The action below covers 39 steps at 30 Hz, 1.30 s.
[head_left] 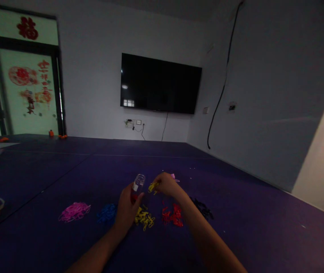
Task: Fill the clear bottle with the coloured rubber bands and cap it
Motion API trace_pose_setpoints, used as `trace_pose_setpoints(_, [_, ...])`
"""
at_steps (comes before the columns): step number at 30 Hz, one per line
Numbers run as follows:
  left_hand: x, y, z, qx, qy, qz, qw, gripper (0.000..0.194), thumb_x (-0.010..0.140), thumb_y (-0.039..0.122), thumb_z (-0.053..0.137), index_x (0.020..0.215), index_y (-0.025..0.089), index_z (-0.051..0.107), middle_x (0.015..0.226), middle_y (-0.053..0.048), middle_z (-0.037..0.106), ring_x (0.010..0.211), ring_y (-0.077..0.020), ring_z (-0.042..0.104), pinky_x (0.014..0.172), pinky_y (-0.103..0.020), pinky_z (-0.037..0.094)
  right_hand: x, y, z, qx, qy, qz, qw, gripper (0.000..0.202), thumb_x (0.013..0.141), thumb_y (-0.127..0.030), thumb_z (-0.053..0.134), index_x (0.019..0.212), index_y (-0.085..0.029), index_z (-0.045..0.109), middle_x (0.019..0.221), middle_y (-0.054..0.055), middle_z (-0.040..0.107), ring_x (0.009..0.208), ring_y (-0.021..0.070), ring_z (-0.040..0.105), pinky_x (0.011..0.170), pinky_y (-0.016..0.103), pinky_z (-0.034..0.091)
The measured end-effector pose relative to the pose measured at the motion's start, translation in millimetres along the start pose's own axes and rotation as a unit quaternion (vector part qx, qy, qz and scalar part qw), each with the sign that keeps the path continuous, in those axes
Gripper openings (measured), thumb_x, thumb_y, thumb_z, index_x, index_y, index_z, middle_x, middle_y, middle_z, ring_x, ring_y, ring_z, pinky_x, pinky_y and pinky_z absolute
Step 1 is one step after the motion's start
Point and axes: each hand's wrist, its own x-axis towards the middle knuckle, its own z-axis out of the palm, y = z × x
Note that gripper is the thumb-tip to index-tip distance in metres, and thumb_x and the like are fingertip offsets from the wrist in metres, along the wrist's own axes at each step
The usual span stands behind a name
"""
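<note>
Over the purple surface [65, 250], the left hand [126, 208] clasps a clear jar [139, 182] low, leaving its mouth free near yellow bands [152, 187] pinched by the right hand [166, 184], while spacing keeps yellow pile [145, 219] and red pile [176, 216] distinct.

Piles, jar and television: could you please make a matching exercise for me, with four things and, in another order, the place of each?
Things:
1. Jar
2. Pink pile
3. Black pile
4. Television

Places:
A. On the wall
B. Right of the red pile
C. In the left hand
D. Left of the blue pile

Pairs: 1-C; 2-D; 3-B; 4-A
</note>
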Motion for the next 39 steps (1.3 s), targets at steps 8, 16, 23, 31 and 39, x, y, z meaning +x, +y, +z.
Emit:
trace_pose_setpoints(8, [-1.9,-4.4,6.1,0.003,0.012,0.023,1.0,0.038,0.08,0.044,0.052,0.108,0.017,0.053,0.097,-0.009,0.061,0.091,-0.024,0.058,0.08,-0.042,0.047,17.3,-24.8,-44.9,0.147,0.014,-0.06,0.987,0.018,0.064,-0.013,0.061,0.077,-0.01,0.071,0.066,0.005,0.067,0.059,0.0112,0.059,0.057,0.019,0.045])
trace_pose_setpoints(16, [-3.9,-0.7,4.9,0.017,-0.01,0.048,0.999,0.036,0.082,0.042,0.051,0.108,0.018,0.052,0.097,-0.009,0.06,0.092,-0.024,0.057,0.081,-0.041,0.047,15.1,-32.2,-40.2,0.123,-0.076,-0.056,0.988,0.017,0.06,-0.005,0.058,0.07,-0.01,0.07,0.057,0.002,0.064,0.051,0.008,0.054,0.051,0.016,0.041])
trace_pose_setpoints(23, [-5.0,-1.6,4.5,0.045,-0.01,0.086,0.995,0.036,0.081,0.041,0.052,0.11,0.019,0.052,0.096,-0.009,0.061,0.09,-0.0236,0.058,0.078,-0.039,0.048,12.4,-33.2,-40.0,0.093,-0.104,-0.028,0.99,0.02,0.058,-0.004,0.056,0.07,-0.01,0.071,0.057,0.004,0.064,0.053,0.0103,0.057,0.052,0.018,0.044])
trace_pose_setpoints(31, [-4.5,2.8,1.6,0.058,-0.034,0.075,0.995,0.033,0.08,0.036,0.054,0.108,0.018,0.054,0.093,-0.008,0.061,0.084,-0.0227,0.059,0.074,-0.038,0.049,11.1,-51.1,-29.6,-0.079,-0.024,-0.005,0.997,0.023,0.054,-0.001,0.062,0.072,-0.01,0.073,0.065,0.009,0.068,0.059,0.0139,0.061,0.048,0.017,0.039])
trace_pose_setpoints(39, [-5.1,0.2,2.8,0.062,-0.035,0.069,0.995,0.031,0.078,0.034,0.055,0.105,0.018,0.056,0.088,-0.008,0.061,0.081,-0.0225,0.059,0.07,-0.036,0.05,11.4,-47.0,-33.7,-0.057,-0.044,0.021,0.997,0.022,0.057,-0.004,0.064,0.076,-0.01,0.074,0.069,0.01,0.069,0.061,0.0134,0.061,0.049,0.016,0.039])
